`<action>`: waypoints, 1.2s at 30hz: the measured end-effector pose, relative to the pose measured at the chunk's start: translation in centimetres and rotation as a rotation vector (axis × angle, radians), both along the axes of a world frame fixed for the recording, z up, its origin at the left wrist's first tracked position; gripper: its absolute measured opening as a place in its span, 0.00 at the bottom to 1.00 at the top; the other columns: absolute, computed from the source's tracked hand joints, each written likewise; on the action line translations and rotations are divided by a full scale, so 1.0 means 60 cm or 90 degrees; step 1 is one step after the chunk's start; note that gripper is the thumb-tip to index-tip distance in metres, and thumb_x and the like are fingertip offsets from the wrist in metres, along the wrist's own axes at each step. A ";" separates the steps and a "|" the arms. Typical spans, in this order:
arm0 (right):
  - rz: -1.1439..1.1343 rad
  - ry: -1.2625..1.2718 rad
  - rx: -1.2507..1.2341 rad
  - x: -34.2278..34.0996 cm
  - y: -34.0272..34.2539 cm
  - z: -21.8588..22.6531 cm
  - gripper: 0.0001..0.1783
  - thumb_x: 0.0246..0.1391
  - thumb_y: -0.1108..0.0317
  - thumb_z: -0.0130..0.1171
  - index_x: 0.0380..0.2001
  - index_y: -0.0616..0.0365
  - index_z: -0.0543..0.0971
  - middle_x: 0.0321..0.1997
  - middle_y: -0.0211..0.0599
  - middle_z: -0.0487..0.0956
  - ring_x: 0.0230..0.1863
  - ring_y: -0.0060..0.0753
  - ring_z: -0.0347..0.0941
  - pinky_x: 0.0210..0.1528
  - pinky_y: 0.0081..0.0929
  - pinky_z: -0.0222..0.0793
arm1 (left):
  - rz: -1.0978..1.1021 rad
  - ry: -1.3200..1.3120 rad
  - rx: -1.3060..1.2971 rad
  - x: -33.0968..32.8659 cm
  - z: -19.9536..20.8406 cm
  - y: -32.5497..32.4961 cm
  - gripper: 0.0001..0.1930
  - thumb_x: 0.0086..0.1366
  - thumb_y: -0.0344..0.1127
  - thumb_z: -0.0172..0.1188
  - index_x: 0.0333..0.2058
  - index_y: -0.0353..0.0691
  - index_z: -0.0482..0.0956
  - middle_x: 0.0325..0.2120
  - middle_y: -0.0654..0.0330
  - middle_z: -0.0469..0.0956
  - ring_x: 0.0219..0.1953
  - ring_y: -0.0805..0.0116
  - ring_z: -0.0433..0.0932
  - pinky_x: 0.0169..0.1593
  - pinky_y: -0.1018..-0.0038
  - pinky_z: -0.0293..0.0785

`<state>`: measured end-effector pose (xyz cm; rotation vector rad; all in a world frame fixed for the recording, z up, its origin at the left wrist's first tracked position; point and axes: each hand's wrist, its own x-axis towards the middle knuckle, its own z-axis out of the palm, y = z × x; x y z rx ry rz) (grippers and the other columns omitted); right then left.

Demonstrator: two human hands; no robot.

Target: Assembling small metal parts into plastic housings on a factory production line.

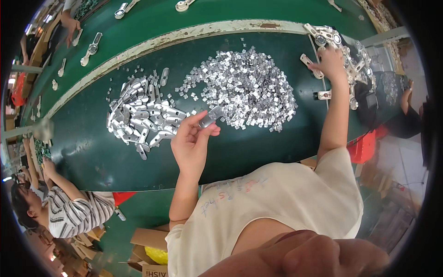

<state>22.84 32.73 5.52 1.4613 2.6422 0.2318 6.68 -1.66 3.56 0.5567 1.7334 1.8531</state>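
My left hand (190, 145) is closed, pinching a shiny silver metal cover (211, 117) between thumb and fingers above the dark green table. Left of it lies a heap of similar elongated silver covers (138, 115), each with a small slot. Beyond and to the right spreads a big pile of tiny clear or silvery square pieces (249, 87). My right arm stretches to the far right, where my right hand (331, 63) is among white, long-armed parts with round ends (357, 69). Its thumb and fingers are apart, touching a white part (311, 66); the fingertips are partly hidden.
A worn pale rail (184, 33) separates my table from a green belt (152, 16) carrying scattered white parts. Co-workers sit at left (78, 207) and right (408, 115); another person's hand (70, 27) reaches over the belt. Cardboard boxes (147, 237) stand below the table edge.
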 end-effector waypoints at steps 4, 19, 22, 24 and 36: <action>0.093 0.126 -0.069 0.051 0.010 -0.055 0.15 0.37 0.62 0.66 0.30 0.54 0.77 0.39 0.40 0.72 0.47 0.46 0.65 0.48 0.42 0.60 | -0.015 -0.018 0.016 -0.001 0.000 0.004 0.13 0.55 0.17 0.55 0.41 0.27 0.70 0.27 0.52 0.76 0.28 0.69 0.78 0.33 0.79 0.75; 0.770 0.520 -0.424 -0.109 -0.262 0.061 0.19 0.38 0.72 0.63 0.38 0.61 0.76 0.38 0.40 0.71 0.36 0.38 0.68 0.34 0.28 0.66 | -0.120 -0.025 0.029 0.004 0.039 -0.004 0.14 0.57 0.16 0.50 0.44 0.24 0.68 0.35 0.49 0.75 0.34 0.65 0.78 0.39 0.75 0.76; 0.786 0.509 -0.385 -0.114 -0.274 0.059 0.18 0.38 0.73 0.62 0.38 0.60 0.76 0.38 0.39 0.71 0.35 0.39 0.67 0.33 0.28 0.66 | -0.125 -0.046 0.049 0.006 0.049 -0.010 0.15 0.56 0.16 0.51 0.44 0.24 0.68 0.35 0.50 0.75 0.35 0.65 0.78 0.39 0.75 0.77; 0.780 0.511 -0.390 -0.114 -0.280 0.058 0.18 0.38 0.74 0.62 0.38 0.61 0.76 0.38 0.40 0.71 0.35 0.39 0.67 0.33 0.28 0.65 | -0.143 -0.045 0.016 0.007 0.052 -0.013 0.15 0.56 0.16 0.52 0.44 0.24 0.68 0.36 0.49 0.75 0.35 0.64 0.78 0.39 0.74 0.77; 0.791 0.491 -0.353 -0.111 -0.275 0.056 0.19 0.35 0.76 0.62 0.37 0.61 0.76 0.36 0.40 0.71 0.34 0.39 0.68 0.34 0.27 0.65 | -0.102 -0.111 0.054 0.009 0.040 0.003 0.10 0.56 0.21 0.55 0.38 0.30 0.70 0.30 0.56 0.77 0.29 0.74 0.78 0.32 0.82 0.75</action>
